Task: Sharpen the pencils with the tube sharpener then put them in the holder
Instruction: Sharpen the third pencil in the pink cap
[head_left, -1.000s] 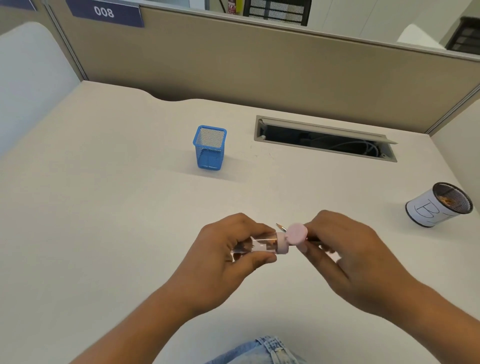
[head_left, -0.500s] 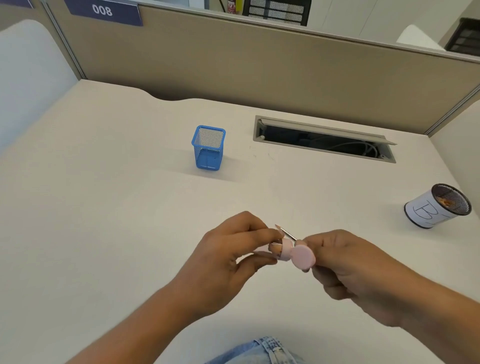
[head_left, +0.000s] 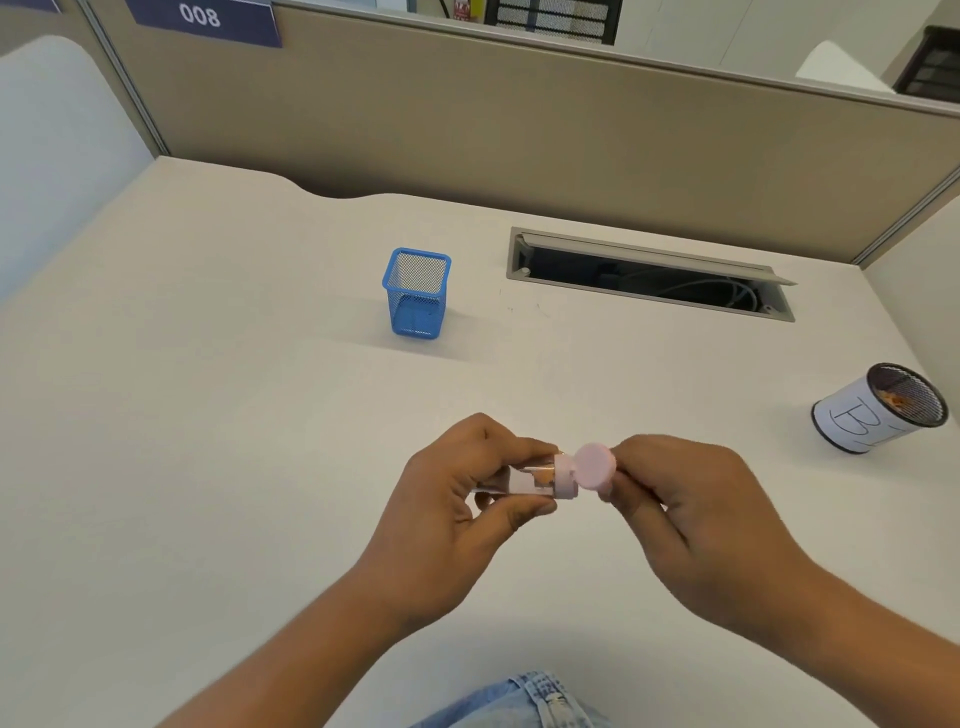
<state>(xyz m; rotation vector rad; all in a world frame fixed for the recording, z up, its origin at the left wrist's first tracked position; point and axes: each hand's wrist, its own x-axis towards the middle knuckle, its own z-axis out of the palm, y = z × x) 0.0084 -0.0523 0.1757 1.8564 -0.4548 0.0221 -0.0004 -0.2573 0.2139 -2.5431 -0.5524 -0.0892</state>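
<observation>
Head view: the tube sharpener (head_left: 540, 480) lies sideways above the table (head_left: 208, 441), its clear body pinched in the left hand (head_left: 457, 499). The grip of the right hand (head_left: 691, 514) closes on the pink round cap (head_left: 595, 464) at the sharpener's end. Farther back stands a blue mesh holder (head_left: 417, 292), well apart. A white-wrapped mesh cup (head_left: 878, 410) sits near the right edge.

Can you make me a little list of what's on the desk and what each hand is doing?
left hand: holds the clear tube sharpener
right hand: fingers pinch the pink cap beside the tube's pink end
blue mesh holder: upright, far side of desk
round cup marked B: right edge of desk
pencil: cannot tell
</observation>
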